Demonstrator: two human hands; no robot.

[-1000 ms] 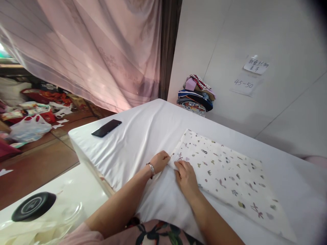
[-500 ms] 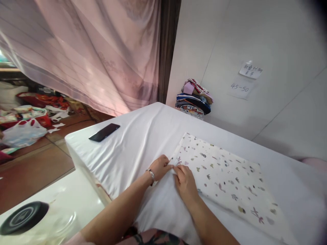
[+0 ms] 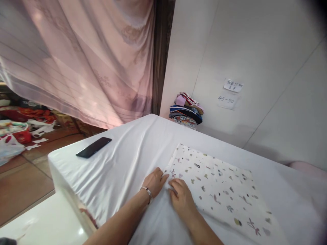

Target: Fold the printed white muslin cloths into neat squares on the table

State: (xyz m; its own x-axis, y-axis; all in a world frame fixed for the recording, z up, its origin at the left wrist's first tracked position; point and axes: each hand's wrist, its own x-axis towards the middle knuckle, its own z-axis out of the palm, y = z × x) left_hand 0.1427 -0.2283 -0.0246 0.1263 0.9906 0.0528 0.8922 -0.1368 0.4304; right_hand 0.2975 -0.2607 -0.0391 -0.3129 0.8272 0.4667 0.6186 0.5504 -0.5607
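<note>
A white cloth printed with small plants and animals (image 3: 214,185) lies flat on the white-covered table. At its near left corner, my left hand (image 3: 154,183), with a silver bracelet on the wrist, has its fingers closed on the cloth's edge. My right hand (image 3: 182,197) is curled over the front edge just beside that corner, thumb below the forefinger. A small gap separates the two hands. The right hand's other fingers, and the edge beneath them, are partly hidden.
On the white table cover (image 3: 122,160) lies a black phone (image 3: 94,147) at the left. Folded fabrics (image 3: 186,110) are stacked at the far edge by the wall. A pink curtain (image 3: 102,61) hangs behind, and bags (image 3: 11,148) stand on the floor at left.
My right hand has drawn slightly away from the left along the cloth's edge, its thumb and forefinger parting a little. The view has shifted, so the whole scene sits lower and further left.
</note>
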